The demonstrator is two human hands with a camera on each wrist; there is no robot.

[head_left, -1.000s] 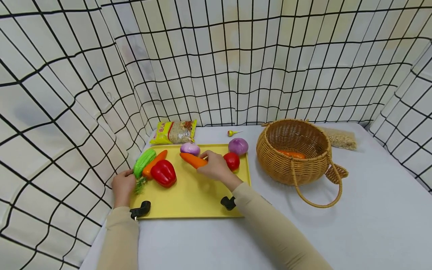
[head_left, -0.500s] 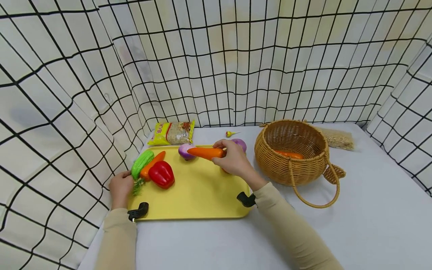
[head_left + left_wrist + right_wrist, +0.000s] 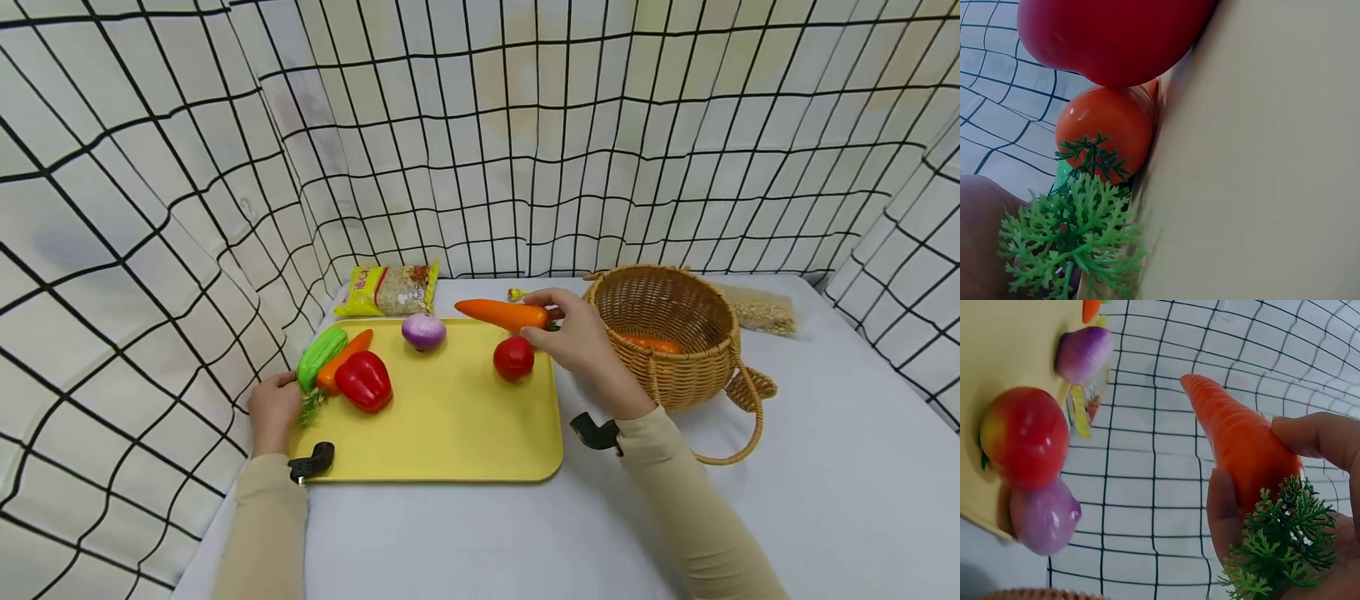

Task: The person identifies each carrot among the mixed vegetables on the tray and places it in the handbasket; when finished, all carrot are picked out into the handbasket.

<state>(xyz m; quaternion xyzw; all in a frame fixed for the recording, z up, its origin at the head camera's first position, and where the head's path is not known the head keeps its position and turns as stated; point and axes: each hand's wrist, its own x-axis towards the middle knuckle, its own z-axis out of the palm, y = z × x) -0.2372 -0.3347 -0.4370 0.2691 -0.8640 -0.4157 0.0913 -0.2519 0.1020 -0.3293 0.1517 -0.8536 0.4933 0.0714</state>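
My right hand [image 3: 585, 337] pinches an orange carrot [image 3: 501, 314] between thumb and fingers, raised over the far right corner of the yellow tray [image 3: 450, 433]. Its green leaves [image 3: 1282, 544] show in the right wrist view. By the tray's left edge is my left hand [image 3: 273, 408], close to a green ridged vegetable [image 3: 321, 357]; its fingertips are hidden. A second carrot [image 3: 351, 360] and a red bell pepper [image 3: 363, 382] lie beside that vegetable. On the tray also sit a purple onion [image 3: 423, 332] and a round red fruit [image 3: 513, 359]. Another onion [image 3: 1047, 515] appears in the right wrist view.
Right of the tray stands a wicker basket [image 3: 678, 379] with orange things [image 3: 651, 343] inside, its handle hanging forward. Behind the tray lies a yellow food packet [image 3: 386, 290]; a clear bag of grain [image 3: 761, 312] is behind the basket. Black-lined white netting [image 3: 480, 142] encloses the table.
My right hand has carried the carrot up and to the right, from mid-tray near the onion to above the tray's far right corner, nearer the basket. My left hand stays put.
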